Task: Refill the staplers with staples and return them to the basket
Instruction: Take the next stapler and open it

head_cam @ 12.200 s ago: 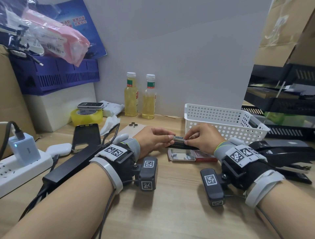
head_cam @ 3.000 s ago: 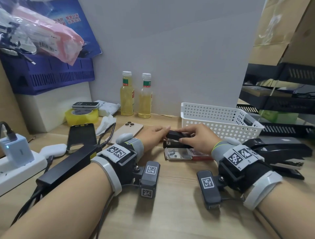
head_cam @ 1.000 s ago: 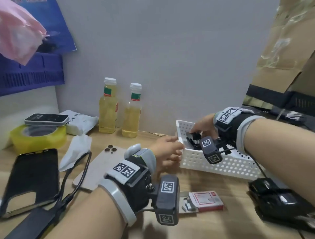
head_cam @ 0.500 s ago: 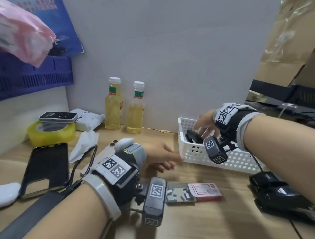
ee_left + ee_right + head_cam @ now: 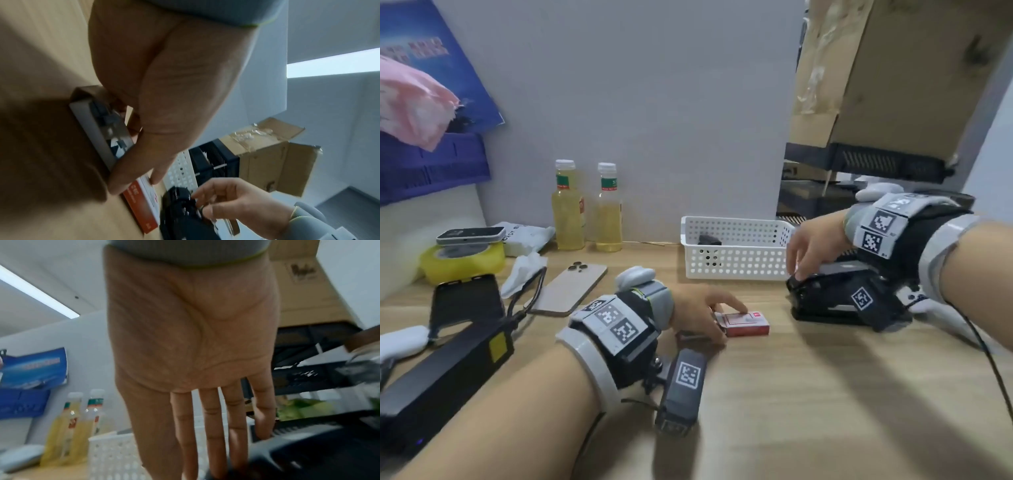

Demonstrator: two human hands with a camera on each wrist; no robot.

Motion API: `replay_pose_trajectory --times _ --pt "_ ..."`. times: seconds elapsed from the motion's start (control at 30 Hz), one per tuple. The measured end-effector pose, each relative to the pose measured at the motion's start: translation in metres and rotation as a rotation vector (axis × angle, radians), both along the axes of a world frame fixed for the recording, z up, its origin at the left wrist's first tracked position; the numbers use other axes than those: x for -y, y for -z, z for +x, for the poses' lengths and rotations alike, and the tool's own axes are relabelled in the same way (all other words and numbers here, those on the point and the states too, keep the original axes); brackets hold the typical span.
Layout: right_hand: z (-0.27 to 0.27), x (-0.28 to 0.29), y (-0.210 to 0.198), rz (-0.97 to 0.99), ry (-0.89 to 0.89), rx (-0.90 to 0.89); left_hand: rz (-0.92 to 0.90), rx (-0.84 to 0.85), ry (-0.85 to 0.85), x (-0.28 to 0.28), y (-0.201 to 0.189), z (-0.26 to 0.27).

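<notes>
The left hand (image 5: 700,308) rests straight fingers on the red-and-white cardboard staple box (image 5: 744,323); the right hand (image 5: 813,245) lays extended fingers on the large black stapler (image 5: 825,298) beside the white perforated plastic basket (image 5: 736,265).

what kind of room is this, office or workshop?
Most likely an office desk or supply corner: staple box and big black stapler on a wooden desk, yellow tape roll, cardboard box on black trays.
</notes>
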State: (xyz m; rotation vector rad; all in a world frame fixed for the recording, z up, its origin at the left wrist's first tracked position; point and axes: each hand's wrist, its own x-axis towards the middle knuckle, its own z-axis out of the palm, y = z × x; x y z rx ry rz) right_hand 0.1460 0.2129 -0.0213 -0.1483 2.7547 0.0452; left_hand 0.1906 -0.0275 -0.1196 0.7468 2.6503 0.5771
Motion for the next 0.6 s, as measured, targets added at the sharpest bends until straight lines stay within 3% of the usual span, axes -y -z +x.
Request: replay_pose_trajectory --times 0.13,0.23,0.47,0.6 --pt "0.037 -0.027 0.015 0.286 0.028 -0.063 0.017 -0.025 0.091 -0.019 0.001 0.015" --pt "0.044 -0.031 0.029 0.294 -0.017 -0.206 0.175 0.062 0.035 -0.02 0.004 0.014" --pt "0.034 0.037 0.044 -0.088 -0.204 -0.336 0.512 0.019 -0.222 0.019 0.009 -0.015" --pt "0.013 0.072 0.056 -0.436 -0.237 -0.368 0.698 -0.056 -0.373 0.039 0.025 -0.031"
